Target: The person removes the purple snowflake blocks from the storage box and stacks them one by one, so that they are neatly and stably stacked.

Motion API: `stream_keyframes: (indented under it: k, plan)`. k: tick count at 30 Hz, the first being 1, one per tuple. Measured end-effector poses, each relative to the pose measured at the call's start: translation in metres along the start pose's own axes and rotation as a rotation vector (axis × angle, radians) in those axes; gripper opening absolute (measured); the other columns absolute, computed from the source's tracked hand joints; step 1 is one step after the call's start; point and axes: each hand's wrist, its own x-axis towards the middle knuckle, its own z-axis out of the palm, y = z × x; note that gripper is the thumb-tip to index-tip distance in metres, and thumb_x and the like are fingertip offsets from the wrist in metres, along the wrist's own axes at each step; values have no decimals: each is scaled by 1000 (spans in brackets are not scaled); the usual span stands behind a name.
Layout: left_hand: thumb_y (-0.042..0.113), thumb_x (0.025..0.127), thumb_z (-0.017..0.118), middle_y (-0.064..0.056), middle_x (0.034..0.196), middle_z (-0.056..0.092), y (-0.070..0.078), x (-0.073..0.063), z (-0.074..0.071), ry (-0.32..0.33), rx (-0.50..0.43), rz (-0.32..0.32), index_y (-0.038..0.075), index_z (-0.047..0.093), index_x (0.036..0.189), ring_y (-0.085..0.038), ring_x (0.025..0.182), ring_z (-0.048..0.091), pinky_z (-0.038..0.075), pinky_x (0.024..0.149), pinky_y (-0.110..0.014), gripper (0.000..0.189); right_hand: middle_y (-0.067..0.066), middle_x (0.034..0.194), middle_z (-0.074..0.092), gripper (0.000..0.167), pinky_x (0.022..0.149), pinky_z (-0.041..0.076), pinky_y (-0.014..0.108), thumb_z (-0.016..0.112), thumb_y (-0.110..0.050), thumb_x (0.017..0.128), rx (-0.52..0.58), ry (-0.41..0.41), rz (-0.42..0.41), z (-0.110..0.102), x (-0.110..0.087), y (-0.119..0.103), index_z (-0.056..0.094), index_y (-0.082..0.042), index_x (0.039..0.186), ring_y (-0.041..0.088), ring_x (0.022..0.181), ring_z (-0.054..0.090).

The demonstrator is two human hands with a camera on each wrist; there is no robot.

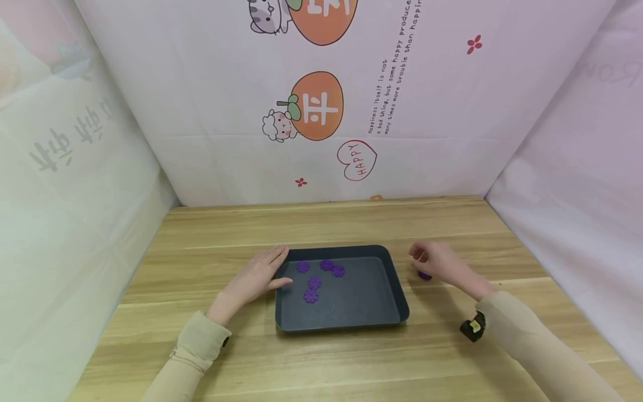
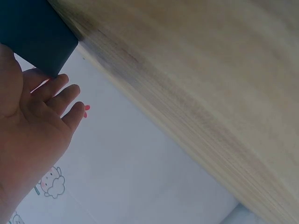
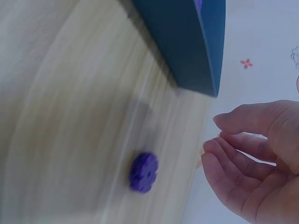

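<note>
A dark blue-grey tray (image 1: 356, 293) stands on the wooden table, and several purple notched discs (image 1: 311, 296) lie in its left half. My left hand (image 1: 254, 277) rests at the tray's left rim with its fingers straight and the thumb reaching over the edge. To the right of the tray, one more purple notched disc (image 3: 144, 172) lies on the table, a small hole in its middle. Just above it is my right hand (image 1: 438, 261), which partly hides it in the head view. In the right wrist view the fingers are loosely curved, with nothing between them and the thumb.
The wooden table (image 1: 226, 223) ends at a printed white cloth wall (image 1: 221, 111) at the back. More white cloth hangs along the left (image 1: 75, 212) and right sides. A dark wrist device (image 1: 473, 326) sits at the right cuff.
</note>
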Motion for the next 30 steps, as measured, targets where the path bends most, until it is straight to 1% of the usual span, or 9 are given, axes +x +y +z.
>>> stream_keyframes:
  k: [8, 16, 21, 30]
  plan:
    - [46, 93, 65, -20, 154, 43, -1, 0, 0, 4, 20, 4, -2, 42, 148, -38, 140, 46, 39, 117, -52, 77, 13, 86, 73, 12, 68, 60, 38, 73, -4, 85, -11, -1, -52, 2, 13, -21, 69, 1, 96, 21, 74, 70]
    - [46, 93, 65, -20, 154, 43, -1, 0, 1, 0, 17, -2, -2, 42, 148, -37, 141, 46, 39, 118, -52, 77, 14, 92, 73, 15, 66, 59, 33, 72, -6, 87, 13, -27, -90, 5, 22, -44, 70, 1, 100, 21, 78, 70]
    - [46, 93, 64, -20, 154, 43, 0, 0, 0, 0, 14, -1, -2, 42, 148, -38, 141, 45, 39, 117, -52, 77, 15, 93, 73, 15, 67, 60, 32, 73, -5, 86, 37, -44, -120, 11, 30, -52, 69, 1, 100, 20, 78, 69]
    - [47, 93, 64, -21, 153, 44, 0, 0, 0, 4, 5, 8, -3, 42, 148, -38, 141, 45, 39, 117, -53, 77, 12, 87, 73, 17, 67, 60, 30, 76, -4, 82, 15, -29, -191, 27, 42, -61, 70, 2, 96, 16, 75, 68]
